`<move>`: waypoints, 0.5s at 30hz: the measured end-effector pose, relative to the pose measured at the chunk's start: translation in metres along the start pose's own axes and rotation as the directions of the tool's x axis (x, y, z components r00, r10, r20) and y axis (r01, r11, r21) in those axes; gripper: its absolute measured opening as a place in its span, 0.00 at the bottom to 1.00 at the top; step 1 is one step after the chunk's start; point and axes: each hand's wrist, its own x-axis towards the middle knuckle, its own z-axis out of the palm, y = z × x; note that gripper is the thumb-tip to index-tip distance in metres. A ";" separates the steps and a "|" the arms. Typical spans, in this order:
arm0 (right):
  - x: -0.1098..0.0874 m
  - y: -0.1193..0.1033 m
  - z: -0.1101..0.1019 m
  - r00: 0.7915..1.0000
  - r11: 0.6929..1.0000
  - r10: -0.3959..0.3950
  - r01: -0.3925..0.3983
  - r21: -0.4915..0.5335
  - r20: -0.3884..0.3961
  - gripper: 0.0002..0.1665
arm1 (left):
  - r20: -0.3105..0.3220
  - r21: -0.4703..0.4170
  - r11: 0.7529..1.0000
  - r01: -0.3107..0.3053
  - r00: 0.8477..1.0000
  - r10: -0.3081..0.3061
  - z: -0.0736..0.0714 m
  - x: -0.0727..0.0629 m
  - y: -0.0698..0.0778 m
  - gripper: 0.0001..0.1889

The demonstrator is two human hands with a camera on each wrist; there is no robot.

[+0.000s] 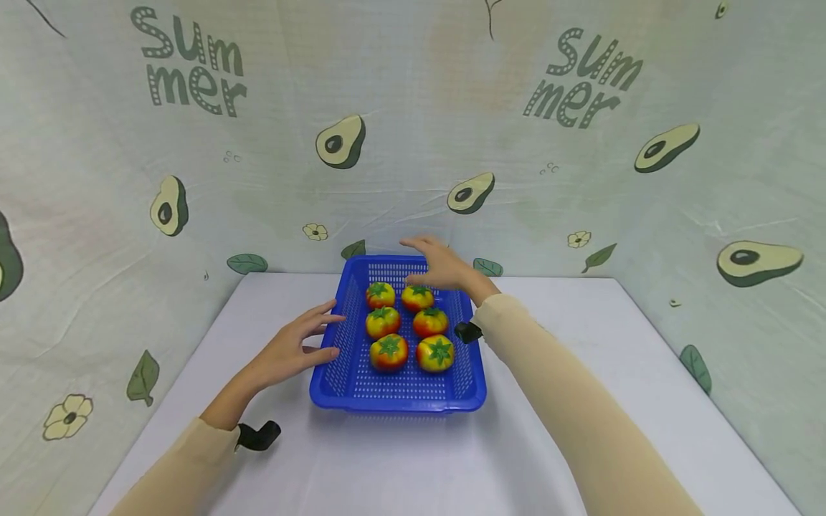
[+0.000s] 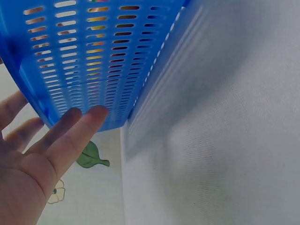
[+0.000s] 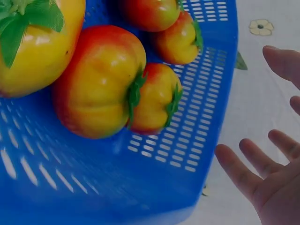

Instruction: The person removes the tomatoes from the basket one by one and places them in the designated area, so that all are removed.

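A blue plastic basket [image 1: 396,405] with slotted walls stands on the white table. In it lie several yellow-and-red fruits [image 1: 389,352] with green leafy caps, tomato-like, in two columns. At the basket's left side is my left hand [image 1: 287,351], fingers spread and nearly straight. In the left wrist view, the left hand [image 2: 35,168] has its fingertips against or just beside the slotted wall; contact is unclear. My right hand [image 1: 444,266] hovers over the back right part of the basket. The right wrist view shows the right hand [image 3: 279,187] with fingers apart, holding nothing.
The white tabletop [image 1: 555,322] extends around the basket. Behind and beside it hangs a pale cloth [image 1: 400,86] printed with avocados, leaves and lettering. A black strap piece [image 1: 259,436] sits at the left wrist, another black piece [image 1: 467,332] at the right.
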 end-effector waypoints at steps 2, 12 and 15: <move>0.004 0.000 0.005 1.000 1.000 0.001 -0.001 -0.002 0.018 0.49 | 0.003 -0.004 1.000 -0.003 1.000 0.003 0.000 -0.001 -0.001 0.31; 0.018 -0.005 0.027 0.998 0.999 -0.026 0.024 0.035 0.054 0.47 | 0.002 -0.044 0.999 0.012 1.000 -0.012 0.004 -0.002 -0.008 0.31; 0.020 -0.007 0.033 0.998 0.998 -0.017 0.013 0.061 0.061 0.46 | -0.001 -0.053 0.999 0.003 1.000 -0.003 0.005 -0.002 -0.010 0.31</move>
